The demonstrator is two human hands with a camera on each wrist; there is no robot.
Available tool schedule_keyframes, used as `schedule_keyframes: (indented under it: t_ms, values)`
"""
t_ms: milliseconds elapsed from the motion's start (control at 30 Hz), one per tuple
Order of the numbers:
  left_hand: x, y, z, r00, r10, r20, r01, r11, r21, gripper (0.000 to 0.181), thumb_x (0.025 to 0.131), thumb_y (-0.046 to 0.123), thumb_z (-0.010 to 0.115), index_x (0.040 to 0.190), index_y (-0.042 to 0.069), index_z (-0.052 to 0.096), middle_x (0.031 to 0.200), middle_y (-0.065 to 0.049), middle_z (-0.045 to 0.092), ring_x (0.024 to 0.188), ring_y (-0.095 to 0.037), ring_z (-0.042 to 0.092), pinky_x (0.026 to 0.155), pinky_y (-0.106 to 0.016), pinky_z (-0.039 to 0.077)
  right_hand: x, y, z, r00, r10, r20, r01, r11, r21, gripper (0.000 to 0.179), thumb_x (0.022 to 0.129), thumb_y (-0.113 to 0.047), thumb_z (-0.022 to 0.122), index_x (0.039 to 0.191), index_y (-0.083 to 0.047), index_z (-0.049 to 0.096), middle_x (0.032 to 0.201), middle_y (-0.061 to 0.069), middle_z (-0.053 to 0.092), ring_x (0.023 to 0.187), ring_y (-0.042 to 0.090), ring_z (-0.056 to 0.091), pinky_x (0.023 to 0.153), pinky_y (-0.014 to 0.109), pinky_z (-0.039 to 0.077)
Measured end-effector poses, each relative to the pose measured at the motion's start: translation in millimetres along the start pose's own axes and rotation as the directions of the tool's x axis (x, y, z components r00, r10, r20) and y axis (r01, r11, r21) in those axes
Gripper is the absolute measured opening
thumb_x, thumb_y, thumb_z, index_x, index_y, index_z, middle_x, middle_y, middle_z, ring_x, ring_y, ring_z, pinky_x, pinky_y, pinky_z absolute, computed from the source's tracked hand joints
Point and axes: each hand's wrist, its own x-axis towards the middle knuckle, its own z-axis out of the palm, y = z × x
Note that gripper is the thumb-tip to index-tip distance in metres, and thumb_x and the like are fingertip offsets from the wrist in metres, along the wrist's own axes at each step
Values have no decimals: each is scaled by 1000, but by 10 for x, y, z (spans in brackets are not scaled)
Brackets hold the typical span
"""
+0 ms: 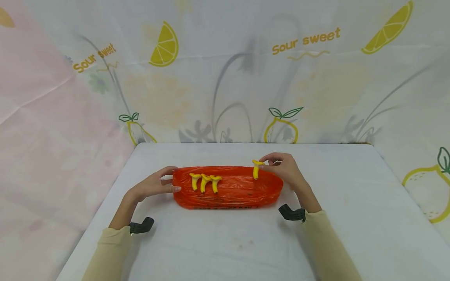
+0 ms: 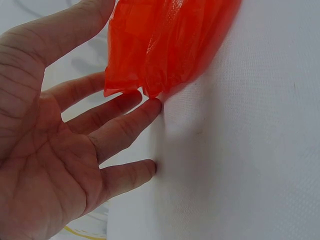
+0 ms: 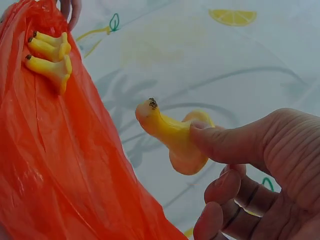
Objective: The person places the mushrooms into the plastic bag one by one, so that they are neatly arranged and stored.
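A long red plastic bag (image 1: pixel 232 195) lies crosswise on the white table. Near its left end, three yellow mushroom-shaped pieces (image 1: pixel 205 182) with dark stem tips sit in a row on top. My left hand (image 1: pixel 154 185) rests at that end, thumb on the bag; in the left wrist view its spread, fairly straight fingers (image 2: pixel 125 130) meet the bag's edge and the tabletop. Over the bag's right end, my right hand (image 1: pixel 283 168) pinches another yellow mushroom-shaped piece (image 3: pixel 175 137) by its flared cap between thumb and index finger. Its stem points away from the hand.
White table (image 1: pixel 225 246) surface surrounds the bag. Behind it hangs a cloth backdrop (image 1: pixel 225 78) printed with lemons and lettering. Each wrist wears a black camera mount, one on the left (image 1: pixel 142 225) and one on the right (image 1: pixel 292 213).
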Motion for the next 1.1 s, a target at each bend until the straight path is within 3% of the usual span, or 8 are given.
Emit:
schedule_keyframes:
  t_ms: [200, 433, 700, 1100]
  values:
    - [1, -9, -4, 1000, 1, 2, -1, 1000, -6, 85, 83, 42, 77, 149, 12, 33, 153, -17, 34, 137, -46, 36, 98, -57, 46, 37, -63, 149, 998, -55, 29, 55, 998, 22, 18, 85, -16, 78, 100, -6, 75, 79, 7, 51, 73, 24, 51, 60, 26, 43]
    - [-2, 4, -5, 1000, -1, 6, 1, 1000, -22, 84, 84, 41, 77, 149, 12, 33, 154, -17, 33, 137, -45, 36, 98, -57, 45, 78, -63, 310, 998, -28, 63, 26, 999, 44, 17, 84, -19, 79, 97, -9, 76, 79, 8, 52, 73, 26, 53, 62, 29, 43]
    - [-5, 2, -9, 1000, -2, 5, 2, 1000, -7, 84, 83, 42, 77, 149, 12, 33, 154, -17, 34, 137, -46, 36, 99, -57, 45, 89, -54, 465, 994, -69, 82, 66, 997, 40, 16, 84, -18, 79, 97, -9, 76, 77, 6, 53, 81, 25, 51, 66, 31, 44]
    - [-7, 7, -4, 1000, 21, 12, -21, 1000, 7, 83, 85, 41, 75, 149, 10, 33, 153, -20, 33, 136, -47, 36, 98, -57, 46, 138, -6, 724, 995, -36, 97, 33, 999, 25, 14, 83, -18, 81, 94, -13, 77, 75, 5, 51, 71, 23, 50, 57, 28, 37]
